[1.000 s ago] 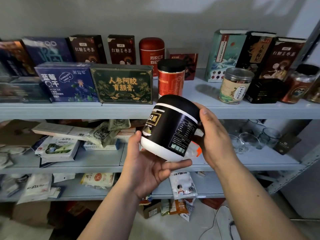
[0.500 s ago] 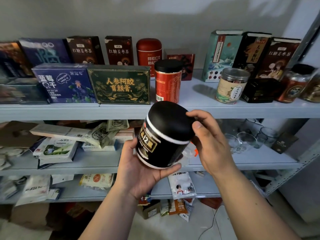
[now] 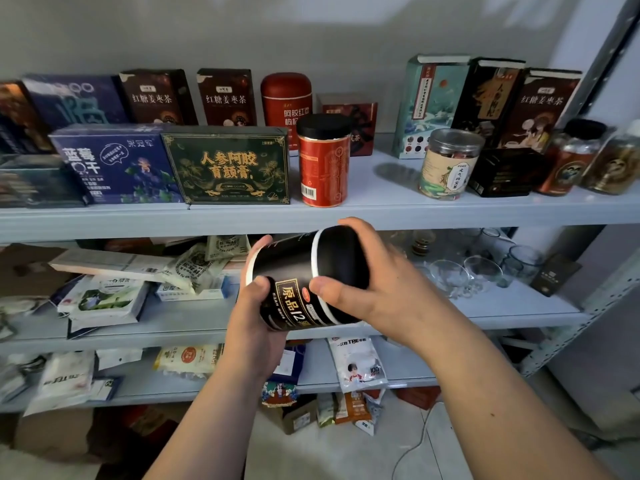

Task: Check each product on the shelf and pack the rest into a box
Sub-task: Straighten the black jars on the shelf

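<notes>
A black round jar [image 3: 294, 271] with a black lid and gold label lies nearly on its side in front of the grey shelf [image 3: 381, 211], lid end to the right. My left hand [image 3: 254, 320] grips its base end from below, thumb on the front. My right hand [image 3: 377, 289] holds the lid end, thumb on the label and fingers wrapped over the top. On the top shelf stand a red jar [image 3: 323, 161], a green box [image 3: 228, 166], a blue box [image 3: 114, 164] and a clear-lidded jar [image 3: 448, 164].
More boxes and a red tin [image 3: 285, 98] line the wall at the back. Dark jars [image 3: 571, 157] stand at the far right. The middle shelf holds loose packets [image 3: 104, 299] and glass cups [image 3: 481, 268]. More packets lie on the bottom shelf and floor.
The jar has tipped from tilted upright to nearly sideways and turned so the gold label faces me. My right hand moved over the lid; both hands sit slightly lower.
</notes>
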Demonstrator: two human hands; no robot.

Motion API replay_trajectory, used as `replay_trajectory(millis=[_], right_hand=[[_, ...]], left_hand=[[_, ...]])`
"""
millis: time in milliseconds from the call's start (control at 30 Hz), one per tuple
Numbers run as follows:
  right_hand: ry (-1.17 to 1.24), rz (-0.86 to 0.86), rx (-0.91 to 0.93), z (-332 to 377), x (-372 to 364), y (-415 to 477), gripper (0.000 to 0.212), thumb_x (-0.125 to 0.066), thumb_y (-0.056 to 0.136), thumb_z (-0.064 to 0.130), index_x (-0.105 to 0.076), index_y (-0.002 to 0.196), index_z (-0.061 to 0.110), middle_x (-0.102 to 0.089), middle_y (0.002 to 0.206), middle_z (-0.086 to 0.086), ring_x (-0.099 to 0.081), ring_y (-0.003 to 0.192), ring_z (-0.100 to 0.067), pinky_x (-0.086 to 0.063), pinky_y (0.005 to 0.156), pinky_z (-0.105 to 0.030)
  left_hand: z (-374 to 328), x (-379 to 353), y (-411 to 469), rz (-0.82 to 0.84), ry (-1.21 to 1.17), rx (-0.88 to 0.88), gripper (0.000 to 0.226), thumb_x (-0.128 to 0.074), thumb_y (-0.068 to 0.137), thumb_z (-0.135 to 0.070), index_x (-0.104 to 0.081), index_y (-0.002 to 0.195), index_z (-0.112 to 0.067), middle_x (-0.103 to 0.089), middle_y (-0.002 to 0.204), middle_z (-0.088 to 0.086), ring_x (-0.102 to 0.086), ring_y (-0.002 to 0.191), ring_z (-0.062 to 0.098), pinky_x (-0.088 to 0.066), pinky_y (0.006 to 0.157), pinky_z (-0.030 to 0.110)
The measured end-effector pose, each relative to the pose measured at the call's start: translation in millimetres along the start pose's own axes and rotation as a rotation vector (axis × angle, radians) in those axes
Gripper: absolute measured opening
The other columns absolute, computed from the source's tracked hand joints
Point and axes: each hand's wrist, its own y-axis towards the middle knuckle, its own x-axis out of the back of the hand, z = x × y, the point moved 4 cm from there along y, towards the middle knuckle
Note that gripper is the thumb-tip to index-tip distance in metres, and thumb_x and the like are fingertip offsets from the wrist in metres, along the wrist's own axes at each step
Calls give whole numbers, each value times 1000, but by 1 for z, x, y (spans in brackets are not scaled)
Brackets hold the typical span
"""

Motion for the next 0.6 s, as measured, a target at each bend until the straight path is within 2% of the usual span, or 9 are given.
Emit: replay_trajectory(millis=[100,200,267,333,400,433,500,567,600], right_hand=[[-76,13,66,6,2,-4,99,-66,61,80,-20,146,58,-37,142,12,-42,127,-13,-47,103,-40],[-182,70,227,11,3,-8,97,-83,70,52,-20,144,65,-24,150,20,-28,137,-9,-36,113,-33],[-155,129,243,7,2,-9,101,-83,73,49,-14,144,72,-12,157,28,-20,144,-5,-30,115,-30],[-15,138,121,-1,2,-8,101,-73,75,67,-4,148,72,-9,160,30,-21,142,-3,-32,114,-36],[47,99,42,-5,2,-8,96,-57,71,82,-1,148,71,-19,160,21,-28,139,-6,-33,105,-34],[48,90,43,-5,2,-8,91,-55,73,80,-5,149,70,-24,158,17,-32,140,-9,-34,102,-30],[32,108,113,-2,2,-8,83,-62,76,59,-19,146,70,-25,154,19,-35,141,-11,-37,100,-21],[-14,147,212,1,0,-8,83,-65,75,44,-25,142,74,-15,158,29,-23,147,-4,-30,104,-12],[-19,149,236,1,-1,-8,83,-66,77,46,-23,142,76,-9,161,32,-17,149,1,-26,107,-12]], left_hand=[[6,7,2,-84,-47,101,70,-65,78,-43,-54,144,-22,-70,127,15,-67,114,37,-60,82,52],[13,11,1,-100,-55,258,77,-63,72,-50,-57,143,-22,-65,136,19,-60,125,45,-56,84,56],[13,11,0,-104,-44,251,74,-61,73,-52,-59,141,-22,-67,133,18,-62,123,44,-57,82,55],[11,13,1,-102,-38,213,73,-60,76,-49,-56,144,-22,-67,132,18,-64,118,42,-56,84,58],[9,14,1,-99,-23,189,76,-62,77,-50,-53,146,-21,-64,137,19,-61,121,42,-53,90,63],[8,14,2,-107,-16,181,73,-60,79,-49,-52,146,-21,-64,136,19,-61,120,42,-53,90,63],[7,16,2,-119,-9,173,68,-56,82,-47,-54,145,-23,-68,131,16,-62,119,41,-55,87,60],[7,18,2,-130,-10,188,67,-55,82,-48,-54,145,-24,-66,134,16,-60,126,43,-53,89,63],[7,19,1,-136,-11,197,68,-55,82,-49,-54,145,-24,-64,137,17,-57,129,45,-52,90,64]])
